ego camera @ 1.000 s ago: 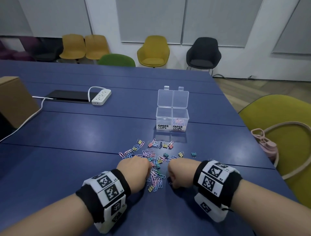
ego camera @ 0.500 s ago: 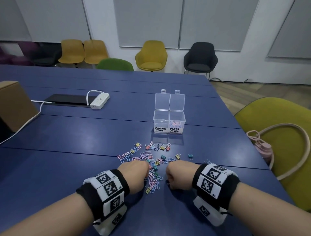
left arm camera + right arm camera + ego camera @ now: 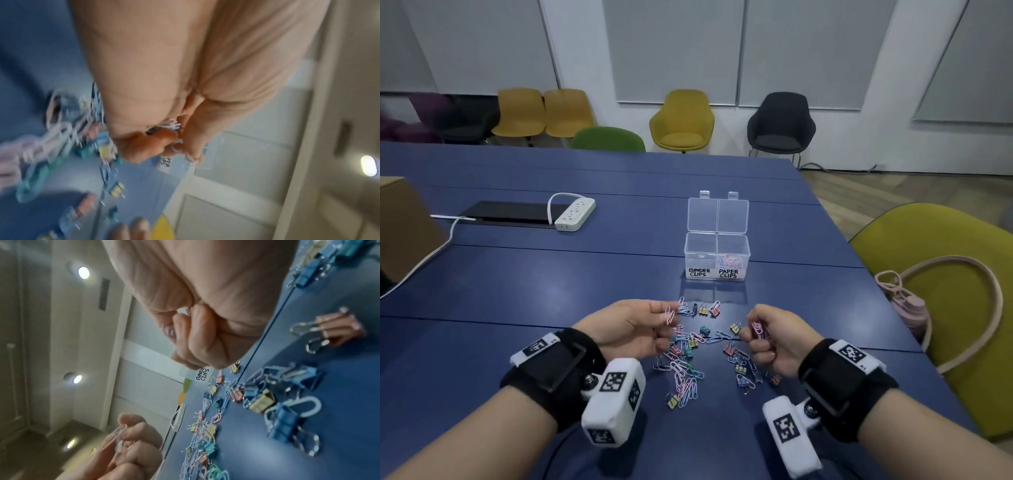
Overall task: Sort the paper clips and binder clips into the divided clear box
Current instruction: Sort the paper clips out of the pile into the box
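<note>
A pile of pastel paper clips and small binder clips (image 3: 690,356) lies on the blue table (image 3: 517,291) between my hands. My left hand (image 3: 650,322) is raised above the pile, palm turned inward, pinching a pink paper clip (image 3: 670,315) with more clips in its curled fingers (image 3: 174,128). My right hand (image 3: 763,337) is a fist around a bunch of pink and purple paper clips (image 3: 758,329). Beyond the pile stands the divided clear box (image 3: 717,255), lid up, labelled BINDER CLIPS and PAPER CLIPS. Some paper clips lie in its right compartment.
A white power strip (image 3: 575,215) and a black panel (image 3: 510,213) sit at the back left, a cardboard box (image 3: 400,226) at the far left. A yellow-green chair (image 3: 941,308) with a pink bottle (image 3: 909,313) stands at the right edge.
Both hands lifted off the pile and turned palms inward, each carrying paper clips it gathered. The head camera tilted down slightly.
</note>
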### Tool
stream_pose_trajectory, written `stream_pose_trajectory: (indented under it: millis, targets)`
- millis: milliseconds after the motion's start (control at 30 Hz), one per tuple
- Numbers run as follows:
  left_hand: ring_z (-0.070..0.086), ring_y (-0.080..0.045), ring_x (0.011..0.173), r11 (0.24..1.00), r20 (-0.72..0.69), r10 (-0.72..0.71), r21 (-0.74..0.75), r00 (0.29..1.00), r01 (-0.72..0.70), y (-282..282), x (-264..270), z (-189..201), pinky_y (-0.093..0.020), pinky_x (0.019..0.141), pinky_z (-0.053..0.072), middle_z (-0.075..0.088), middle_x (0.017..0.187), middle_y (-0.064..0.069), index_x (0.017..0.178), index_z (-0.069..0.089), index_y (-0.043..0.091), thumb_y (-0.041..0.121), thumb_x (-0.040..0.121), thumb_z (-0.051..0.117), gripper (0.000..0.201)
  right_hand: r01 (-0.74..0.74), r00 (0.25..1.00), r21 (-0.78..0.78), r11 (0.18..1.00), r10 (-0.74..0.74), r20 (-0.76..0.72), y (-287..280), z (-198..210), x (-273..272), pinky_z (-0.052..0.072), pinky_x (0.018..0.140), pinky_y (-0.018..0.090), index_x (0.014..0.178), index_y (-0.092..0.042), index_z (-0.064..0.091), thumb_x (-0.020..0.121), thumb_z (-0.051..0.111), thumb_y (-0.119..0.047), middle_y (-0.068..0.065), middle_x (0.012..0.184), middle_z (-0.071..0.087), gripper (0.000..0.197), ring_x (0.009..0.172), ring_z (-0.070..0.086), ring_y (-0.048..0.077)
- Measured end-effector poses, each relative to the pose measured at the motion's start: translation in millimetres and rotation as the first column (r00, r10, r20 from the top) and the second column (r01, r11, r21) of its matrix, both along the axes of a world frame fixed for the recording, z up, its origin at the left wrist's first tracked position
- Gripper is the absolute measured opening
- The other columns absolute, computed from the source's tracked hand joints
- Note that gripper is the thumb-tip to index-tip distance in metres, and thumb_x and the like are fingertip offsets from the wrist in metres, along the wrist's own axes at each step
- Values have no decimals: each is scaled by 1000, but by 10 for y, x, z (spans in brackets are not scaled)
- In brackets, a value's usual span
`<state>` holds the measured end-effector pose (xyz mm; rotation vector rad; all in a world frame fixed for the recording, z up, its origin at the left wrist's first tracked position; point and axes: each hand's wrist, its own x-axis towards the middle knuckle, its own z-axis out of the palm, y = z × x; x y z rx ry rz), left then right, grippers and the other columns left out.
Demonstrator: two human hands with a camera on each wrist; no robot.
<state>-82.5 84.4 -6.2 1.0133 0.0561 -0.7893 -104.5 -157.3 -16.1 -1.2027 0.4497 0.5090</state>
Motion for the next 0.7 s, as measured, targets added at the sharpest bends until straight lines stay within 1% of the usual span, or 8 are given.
stream_pose_trajectory:
  millis: [67,167,267,333,433,533,600,700]
  targets:
    - [48,-16,57,986,-47,19,-162,999,-27,-39,17,-19,-26,50,45,55,76,-10,90,62,3,-8,52,83,44,-7,1000,54,999,9,-22,30,-21,-4,15,31,10,70,-13,35,87,39,-11,4,55,46,17,32,26,7]
    - [50,-18,59,955,-106,73,-278,992,-100,-131,5,-82,-28,53,48,54,77,-10,90,58,3,-11,46,82,52,-62,996,107,992,68,-53,109,-28,-15,15,30,11,69,-11,36,86,38,-11,4,53,47,18,31,26,6]
    - [48,-20,59,919,-208,115,-349,971,-184,-216,-3,-149,-31,52,48,52,75,-11,86,57,2,-15,42,75,50,-147,986,115,982,155,-58,208,-8,-45,13,31,13,66,-12,39,86,39,-10,2,56,46,21,33,27,6]
    - [45,-20,56,897,-283,120,-380,952,-226,-289,-19,-138,-30,48,45,48,72,-10,79,57,2,-8,48,71,35,-197,977,121,973,205,-53,266,12,-62,12,33,14,65,-12,42,87,42,-11,0,58,44,21,34,27,6]
    - [39,-14,51,934,-283,198,-235,939,-268,-388,-30,-107,-21,42,36,42,67,-5,76,51,6,1,72,54,7,-240,969,81,967,244,-41,320,32,-63,11,34,13,70,-15,47,90,45,-14,-3,54,39,20,34,25,5]
    - [35,-9,44,979,-239,155,-89,959,-181,-429,-7,-78,-17,37,29,40,61,-2,81,51,5,-3,77,50,9,-332,940,-151,931,339,25,313,45,-49,12,33,10,68,-17,45,96,45,-23,-8,45,31,29,32,19,3]
    - [35,-8,42,994,-227,106,14,968,-105,-448,44,-28,-17,36,30,45,63,-5,89,56,-1,-1,76,54,14,-406,895,-326,854,444,46,264,72,-26,15,33,10,63,-19,43,98,45,-33,-11,40,30,38,30,20,3]
    - [41,-9,41,987,-233,-16,154,972,53,-479,206,67,-16,36,36,49,67,-7,92,59,-5,1,82,52,14,-518,794,-522,678,608,0,147,183,52,18,36,13,60,-20,38,97,44,-43,-9,42,29,44,33,22,6]
